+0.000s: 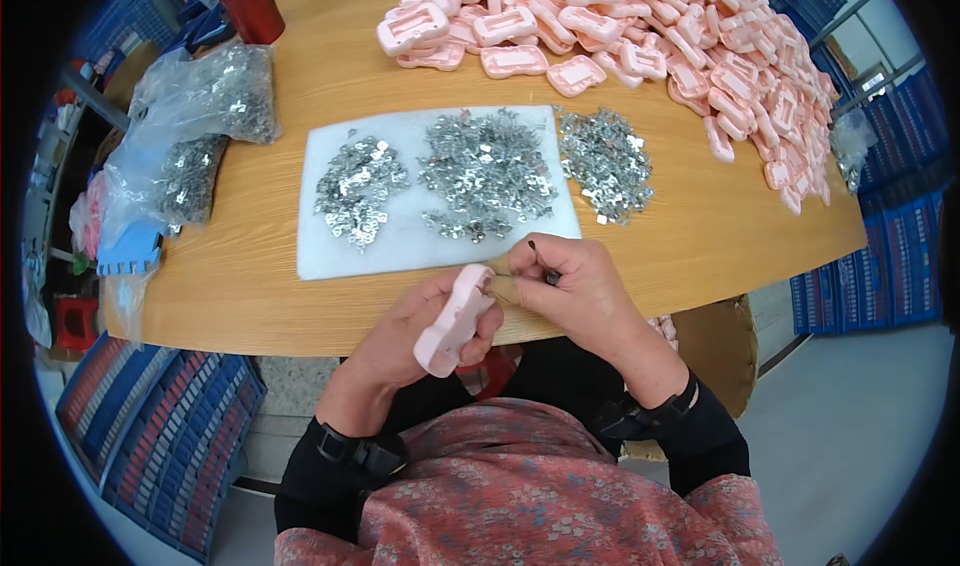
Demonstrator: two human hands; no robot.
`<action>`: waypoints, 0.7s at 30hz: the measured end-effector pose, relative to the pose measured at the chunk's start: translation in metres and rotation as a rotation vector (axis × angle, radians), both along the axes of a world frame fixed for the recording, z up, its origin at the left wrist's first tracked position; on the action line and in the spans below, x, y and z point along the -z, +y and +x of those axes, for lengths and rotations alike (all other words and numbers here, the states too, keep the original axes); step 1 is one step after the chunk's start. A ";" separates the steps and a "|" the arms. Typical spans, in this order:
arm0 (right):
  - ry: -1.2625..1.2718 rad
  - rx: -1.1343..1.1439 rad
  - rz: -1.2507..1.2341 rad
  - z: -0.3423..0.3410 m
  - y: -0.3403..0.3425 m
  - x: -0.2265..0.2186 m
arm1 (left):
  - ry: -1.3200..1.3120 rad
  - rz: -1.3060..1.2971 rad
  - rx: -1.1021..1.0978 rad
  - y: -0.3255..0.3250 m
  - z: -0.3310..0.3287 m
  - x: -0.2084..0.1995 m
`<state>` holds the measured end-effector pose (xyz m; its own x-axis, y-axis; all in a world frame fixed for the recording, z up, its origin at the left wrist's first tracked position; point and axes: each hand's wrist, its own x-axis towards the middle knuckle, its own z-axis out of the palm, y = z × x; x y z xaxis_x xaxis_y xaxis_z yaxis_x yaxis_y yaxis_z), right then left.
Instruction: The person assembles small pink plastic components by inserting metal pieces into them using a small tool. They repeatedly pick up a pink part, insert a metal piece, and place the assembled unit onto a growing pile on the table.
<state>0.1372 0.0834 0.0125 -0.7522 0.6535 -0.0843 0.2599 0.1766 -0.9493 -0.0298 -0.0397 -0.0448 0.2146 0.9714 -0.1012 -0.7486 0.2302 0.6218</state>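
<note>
My left hand point(392, 338) grips a pale pink plastic shell point(450, 328), tilted up on its side above the table's near edge. My right hand point(590, 291) is closed, its thumb and forefinger meeting the upper end of that shell. A thin dark tool point(543, 262) pokes out between the fingers of this hand; its kind is not clear. Whatever the fingertips pinch at the shell is hidden. Just beyond my hands lies a white foam sheet point(400, 262), bearing a small heap of shiny metal pieces point(360, 188) and a larger heap point(485, 171).
Another heap of metal pieces point(607, 166) lies right of the foam sheet. Many pink shells point(640, 26) are piled across the table's far right. Clear bags of metal parts point(235, 91) and a red flask point(252, 8) stand left. Blue racks point(165, 436) flank the wooden table point(250, 306).
</note>
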 end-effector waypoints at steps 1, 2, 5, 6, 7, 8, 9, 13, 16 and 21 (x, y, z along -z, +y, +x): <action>-0.025 -0.011 -0.022 0.001 0.001 0.002 | 0.026 -0.024 0.005 -0.002 -0.001 -0.003; -0.049 -0.024 -0.044 0.002 0.002 0.002 | 0.051 -0.049 0.008 -0.005 -0.003 -0.006; 0.004 -0.017 0.026 0.001 0.008 -0.002 | 0.136 0.088 -0.021 -0.010 -0.011 -0.012; 0.006 0.008 0.025 0.000 0.011 -0.004 | 0.055 0.110 -0.028 -0.011 -0.014 -0.011; 0.009 0.033 0.024 -0.001 0.015 -0.005 | -0.026 0.132 -0.034 -0.012 -0.017 -0.007; 0.012 0.059 0.024 -0.004 0.017 -0.005 | -0.106 0.156 -0.039 -0.014 -0.019 -0.005; 0.042 0.062 0.038 -0.007 0.018 -0.007 | -0.100 0.135 -0.063 -0.015 -0.020 -0.005; -0.037 0.013 0.177 -0.028 0.020 -0.010 | -0.082 -0.081 -0.161 -0.024 -0.024 -0.020; -0.136 -0.063 0.452 -0.054 0.021 -0.012 | -0.175 -0.151 -0.235 -0.038 -0.033 -0.016; -0.155 -0.219 0.672 -0.091 0.029 0.005 | -0.136 -0.122 -0.383 -0.060 -0.042 -0.001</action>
<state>0.0463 0.1124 0.0074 -0.8838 0.4373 0.1662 0.2745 0.7725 -0.5726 -0.0723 -0.0999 -0.0433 -0.1398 0.9663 -0.2162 -0.8676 -0.0143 0.4970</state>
